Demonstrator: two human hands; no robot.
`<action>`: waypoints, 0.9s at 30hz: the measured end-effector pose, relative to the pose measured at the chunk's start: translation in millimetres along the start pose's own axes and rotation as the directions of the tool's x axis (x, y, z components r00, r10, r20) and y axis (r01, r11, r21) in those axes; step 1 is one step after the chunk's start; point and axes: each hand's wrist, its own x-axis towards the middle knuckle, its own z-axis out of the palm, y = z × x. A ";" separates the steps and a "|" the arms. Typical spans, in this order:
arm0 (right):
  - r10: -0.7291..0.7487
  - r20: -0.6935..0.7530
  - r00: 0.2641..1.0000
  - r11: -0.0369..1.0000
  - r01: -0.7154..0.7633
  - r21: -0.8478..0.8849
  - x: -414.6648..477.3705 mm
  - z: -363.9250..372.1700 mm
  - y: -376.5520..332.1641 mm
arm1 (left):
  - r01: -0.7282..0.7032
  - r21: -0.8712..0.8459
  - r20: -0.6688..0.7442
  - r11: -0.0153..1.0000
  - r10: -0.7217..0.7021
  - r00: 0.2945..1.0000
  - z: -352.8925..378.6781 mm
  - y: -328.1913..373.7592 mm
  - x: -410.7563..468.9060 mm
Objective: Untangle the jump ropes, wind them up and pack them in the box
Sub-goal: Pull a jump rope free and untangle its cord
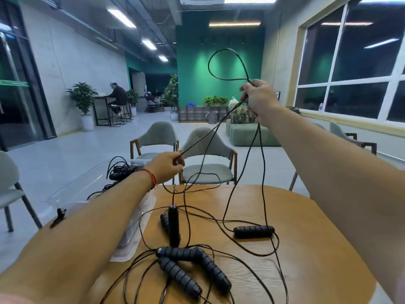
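Several black jump ropes lie tangled on the round wooden table [306, 249]. Their ribbed black handles [192, 266] cluster near the front, and one handle [253, 231] lies apart to the right. A smooth handle [173, 224] hangs upright from a cord. My right hand [259, 96] is raised high and grips the thin black cord, with a loop [225, 64] standing above it. My left hand [166, 166] is lower and pinches the same cord, which runs taut between the two hands. A clear plastic box [72, 194] at the left holds wound ropes [122, 168].
A clear plastic lid or bag [135, 233] lies on the table's left edge. Two grey chairs [206, 150] stand behind the table, another chair [8, 185] at the left. A small black clip [58, 217] sits by the box. People sit far back.
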 end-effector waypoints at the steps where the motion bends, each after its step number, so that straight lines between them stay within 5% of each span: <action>1: -0.010 -0.021 1.000 1.000 0.010 0.011 1.4 -3.6 -0.6 | 0.068 0.013 -0.048 0.998 -0.067 0.997 6.6 -11.3 -2.9; 3: -0.021 -0.032 0.999 1.000 0.020 -0.017 4.1 -8.9 -0.8 | 0.220 -0.066 -0.020 0.973 -0.221 0.975 15.3 -27.6 -7.2; 8: -0.004 0.029 1.000 0.996 0.007 -0.094 3.2 -7.7 6.9 | 0.572 -0.290 0.462 0.767 -0.411 0.786 28.5 -44.6 -20.8; 11: 0.003 0.046 0.999 0.995 0.002 -0.103 1.1 -5.0 13.8 | 0.525 -0.448 0.462 0.723 -0.315 0.829 40.5 -44.8 -29.0; 15: 0.009 0.059 0.998 0.993 -0.001 -0.120 -1.8 -0.5 19.3 | 0.319 -0.530 0.333 0.786 -0.153 0.930 56.1 -50.5 -46.5; 23: 0.002 0.155 0.988 0.985 0.024 -0.171 -18.8 20.2 24.6 | 0.318 -0.362 0.468 0.876 -0.124 0.875 82.5 -71.2 -87.9; 27: -0.012 0.201 0.980 0.982 0.050 -0.181 -27.2 33.9 31.5 | 0.195 -0.042 0.458 0.980 -0.154 0.875 100.2 -74.1 -97.4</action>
